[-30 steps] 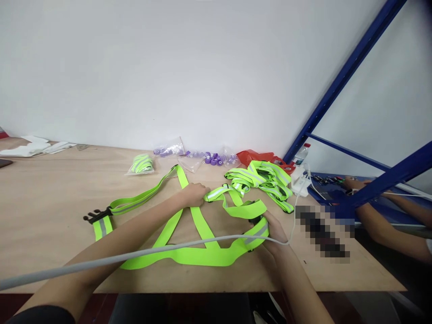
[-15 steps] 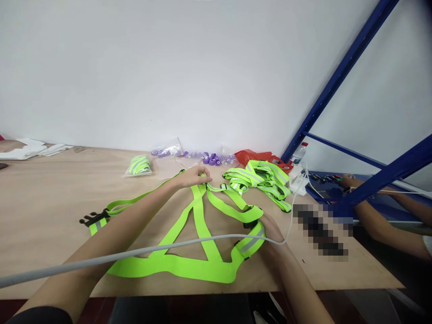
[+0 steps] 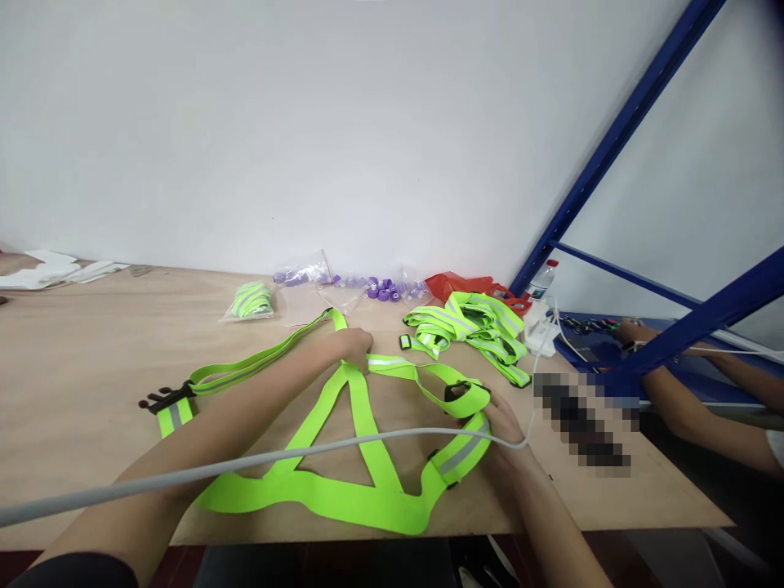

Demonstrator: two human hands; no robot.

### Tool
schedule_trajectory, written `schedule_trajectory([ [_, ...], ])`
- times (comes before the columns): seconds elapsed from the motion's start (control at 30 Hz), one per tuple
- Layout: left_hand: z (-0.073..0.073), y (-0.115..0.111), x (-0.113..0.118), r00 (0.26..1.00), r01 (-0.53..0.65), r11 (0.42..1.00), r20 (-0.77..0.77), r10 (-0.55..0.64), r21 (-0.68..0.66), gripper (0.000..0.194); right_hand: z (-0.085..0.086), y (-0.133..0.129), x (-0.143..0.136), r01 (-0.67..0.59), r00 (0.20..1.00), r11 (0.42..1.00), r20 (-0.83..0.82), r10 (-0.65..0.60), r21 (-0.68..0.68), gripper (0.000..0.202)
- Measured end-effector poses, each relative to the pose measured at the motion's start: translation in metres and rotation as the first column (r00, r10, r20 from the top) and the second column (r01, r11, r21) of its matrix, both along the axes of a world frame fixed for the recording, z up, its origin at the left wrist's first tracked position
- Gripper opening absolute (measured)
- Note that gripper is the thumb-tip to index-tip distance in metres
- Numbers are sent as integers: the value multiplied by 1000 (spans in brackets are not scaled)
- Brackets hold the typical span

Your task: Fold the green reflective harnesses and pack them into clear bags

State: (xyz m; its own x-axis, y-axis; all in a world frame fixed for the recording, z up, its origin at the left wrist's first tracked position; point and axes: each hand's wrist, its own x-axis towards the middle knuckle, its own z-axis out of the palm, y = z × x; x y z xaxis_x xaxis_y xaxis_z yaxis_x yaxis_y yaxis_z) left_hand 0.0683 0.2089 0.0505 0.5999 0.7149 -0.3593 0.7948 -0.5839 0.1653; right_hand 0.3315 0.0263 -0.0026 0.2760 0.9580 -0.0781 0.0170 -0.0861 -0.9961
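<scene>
A neon-green reflective vest [image 3: 361,494] made of straps lies spread across the table in front of me. At its upper strap junction, my left hand [image 3: 354,346] is closed on the strap, its fingertips partly hidden. On the right, my right hand [image 3: 503,420] wraps round the vest's side strap by a black buckle half [image 3: 459,392]. The other buckle half, a black pronged clip [image 3: 165,398], rests on the table at the left end of the waist strap. Behind my hands sits a heap of similar green reflective straps [image 3: 469,322].
A bagged green vest [image 3: 251,300], purple pieces [image 3: 383,288] in and around clear bags, and a red bag [image 3: 456,284] line the back. A grey cable [image 3: 275,453] crosses before me. Blue rack posts [image 3: 618,147] and another person's arm [image 3: 692,408] are at right.
My left hand has come down and slightly left, drawing the strap junction nearer. The right side strap has shifted a little to the right with my right hand.
</scene>
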Motion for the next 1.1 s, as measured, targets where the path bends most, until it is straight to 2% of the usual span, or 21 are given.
schedule_trajectory([
  [0.13,2,-1,1,999,-29,999,-18,30,23,31,-3,1,11,105,980,988,160,-122,110,34],
  [0.27,1,3,-3,991,-109,990,93,101,88,35,-6,-6,19,93,948,991,295,-118,97,27],
  [0.37,0,14,-8,962,-176,981,227,153,83,36,-9,-14,27,88,844,978,507,-175,191,14],
  [0.47,0,28,-14,902,-215,977,386,195,8,35,-10,-18,35,84,697,966,678,-234,246,20],
  [0.53,1,36,-17,841,-214,974,492,225,-80,36,-11,-20,37,59,622,969,751,-224,240,22],
  [0.6,2,41,-20,772,-173,965,582,256,-195,33,-12,-21,36,13,575,973,795,-196,231,23],
  [0.67,4,42,-25,712,-84,942,642,285,-326,28,-14,-22,35,-49,541,973,825,-164,226,22],
  [0.73,7,41,-32,670,32,892,672,315,-450,26,-18,-23,34,-83,507,967,846,-166,239,21],
  [0.8,12,39,-41,639,138,826,686,347,-547,31,-21,-25,35,-86,473,965,863,-180,248,15],
  [0.87,17,38,-49,599,213,769,702,385,-603,38,-23,-26,37,-70,468,969,866,-176,235,15],
  [0.93,21,40,-53,529,253,741,730,432,-622,40,-24,-28,38,-91,494,978,861,-121,190,37],
  [1.0,22,43,-53,440,266,740,761,477,-618,38,-25,-31,40,-141,531,979,846,-52,148,51],
  [1.1,20,49,-48,324,252,757,790,521,-603,37,-27,-34,40,-172,595,971,803,-30,164,46],
])
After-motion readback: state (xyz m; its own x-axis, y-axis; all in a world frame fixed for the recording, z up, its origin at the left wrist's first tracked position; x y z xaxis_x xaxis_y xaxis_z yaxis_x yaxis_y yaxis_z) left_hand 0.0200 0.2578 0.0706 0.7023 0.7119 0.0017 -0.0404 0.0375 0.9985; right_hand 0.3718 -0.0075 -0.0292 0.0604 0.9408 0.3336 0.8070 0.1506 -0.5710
